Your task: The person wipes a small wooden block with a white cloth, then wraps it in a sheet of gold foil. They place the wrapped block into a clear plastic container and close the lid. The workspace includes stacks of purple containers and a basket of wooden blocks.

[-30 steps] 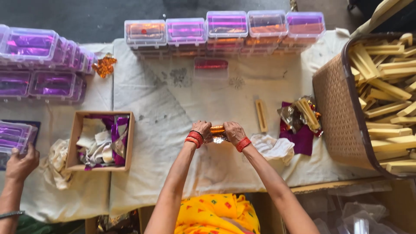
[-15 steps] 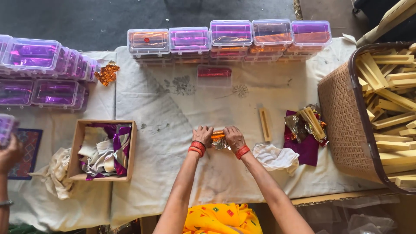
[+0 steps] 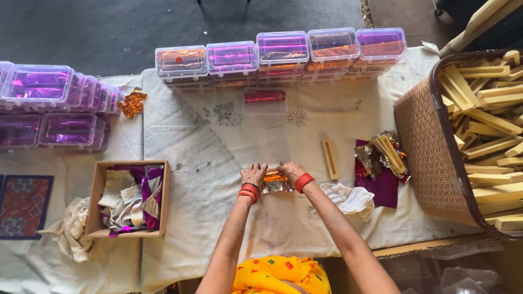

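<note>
Seen from above, a person's left hand and right hand press down side by side on a small bar half rolled in orange foil, which lies at the near middle of a cloth-covered table. The fingers of both hands are curled closed over the two ends of the bar, with shiny silver foil spread under it. The bar looks light and stiff, probably wood like the pale stick lying just to the right; the foil looks thin, slippery and easily torn or creased, so a grip at the ends, where the hands already are, seems safest. The cloth is off-white, wrinkled and stained. At the far edge stands a row of clear plastic boxes with foil-wrapped pieces inside; more purple-filled boxes sit at far left. A cardboard box of foil scraps is near left, and a woven basket full of bare sticks is at right.
</note>
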